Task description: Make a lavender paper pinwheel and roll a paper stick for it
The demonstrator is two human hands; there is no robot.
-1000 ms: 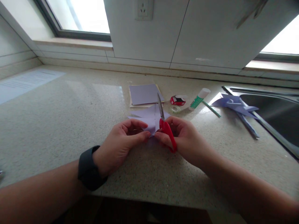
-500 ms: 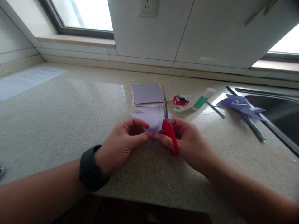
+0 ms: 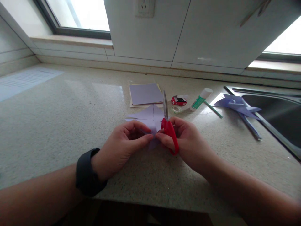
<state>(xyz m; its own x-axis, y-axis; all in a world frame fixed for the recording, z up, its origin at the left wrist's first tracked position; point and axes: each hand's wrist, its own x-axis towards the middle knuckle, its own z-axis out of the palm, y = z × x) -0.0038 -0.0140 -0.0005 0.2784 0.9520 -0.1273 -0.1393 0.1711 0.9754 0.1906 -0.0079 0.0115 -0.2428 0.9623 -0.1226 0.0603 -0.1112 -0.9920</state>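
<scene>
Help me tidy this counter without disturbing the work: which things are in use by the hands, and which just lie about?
In use: left hand, right hand, lilac cut paper, red scissors.

Lying about: paper stack, red box, tape roll, glue stick, paper pinwheel, printed sheet.

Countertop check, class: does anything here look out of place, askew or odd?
Mostly orderly. One oddity: the finished purple paper pinwheel lies at the sink's rim, its stick hanging over the basin. The glue stick lies on its side. The right hand grips the red scissors while both hands pinch the cut paper.
</scene>
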